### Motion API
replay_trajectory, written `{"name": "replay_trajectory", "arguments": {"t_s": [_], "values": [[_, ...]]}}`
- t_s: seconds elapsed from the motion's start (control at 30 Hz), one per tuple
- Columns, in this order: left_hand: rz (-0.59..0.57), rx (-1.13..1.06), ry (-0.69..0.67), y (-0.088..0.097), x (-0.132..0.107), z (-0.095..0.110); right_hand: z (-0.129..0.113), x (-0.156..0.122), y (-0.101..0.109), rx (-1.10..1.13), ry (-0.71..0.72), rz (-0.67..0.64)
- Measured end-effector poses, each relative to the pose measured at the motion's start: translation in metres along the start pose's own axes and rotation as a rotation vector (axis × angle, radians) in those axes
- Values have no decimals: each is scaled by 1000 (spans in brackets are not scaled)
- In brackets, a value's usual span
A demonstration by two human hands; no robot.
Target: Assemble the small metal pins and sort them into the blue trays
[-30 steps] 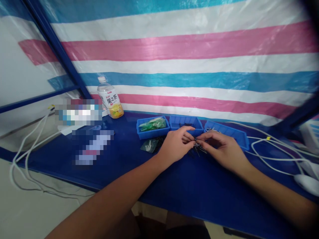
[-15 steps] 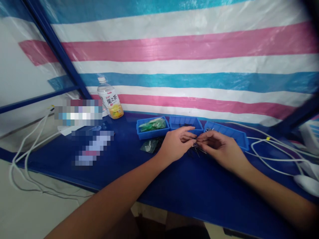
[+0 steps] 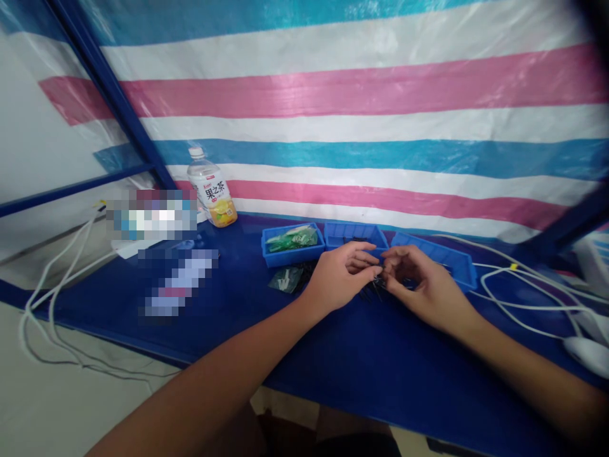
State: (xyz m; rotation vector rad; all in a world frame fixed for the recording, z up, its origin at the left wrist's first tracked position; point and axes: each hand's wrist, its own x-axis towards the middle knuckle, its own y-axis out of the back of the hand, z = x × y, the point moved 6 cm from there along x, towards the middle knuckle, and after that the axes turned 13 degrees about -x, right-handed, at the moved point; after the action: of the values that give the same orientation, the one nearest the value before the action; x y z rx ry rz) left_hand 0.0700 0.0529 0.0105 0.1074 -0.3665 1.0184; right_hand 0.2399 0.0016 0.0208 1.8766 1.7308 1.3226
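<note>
My left hand (image 3: 339,277) and my right hand (image 3: 422,284) meet fingertip to fingertip over a small heap of thin dark metal pieces (image 3: 372,291) on the blue table (image 3: 304,355). Both hands are closed in a pinch on small pieces from that heap; what exactly each holds is too small to name. Just behind the hands stand three blue trays: the left tray (image 3: 292,244) holds a green bag, the middle tray (image 3: 354,233) and the right tray (image 3: 435,260) show little inside. A small clear bag (image 3: 285,278) lies left of my left hand.
A drink bottle (image 3: 212,195) stands at the back left against the striped tarpaulin wall. White cables (image 3: 523,295) and a white mouse (image 3: 587,352) lie on the right. More white cables (image 3: 52,273) hang off the left edge. Blurred packets (image 3: 174,279) sit on the left.
My right hand has curled its fingers tighter and drawn slightly back toward the left hand; the thin pieces that stuck out between the hands now show less. The left hand barely moved.
</note>
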Motion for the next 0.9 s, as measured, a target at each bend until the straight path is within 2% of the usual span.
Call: {"name": "replay_trajectory", "arguments": {"t_s": [0.2,0.37,0.67,0.9], "values": [[-40,123,31,-1,-4,5,1,2,13,-136,-40,96],[-64,135,-19,-3,-3,3,-1,2,11,-125,23,91],[-6,-40,11,3,1,-8,-1,2,5,-77,66,34],[85,-50,71,7,0,-5,11,-4,-2,55,-93,7]]}}
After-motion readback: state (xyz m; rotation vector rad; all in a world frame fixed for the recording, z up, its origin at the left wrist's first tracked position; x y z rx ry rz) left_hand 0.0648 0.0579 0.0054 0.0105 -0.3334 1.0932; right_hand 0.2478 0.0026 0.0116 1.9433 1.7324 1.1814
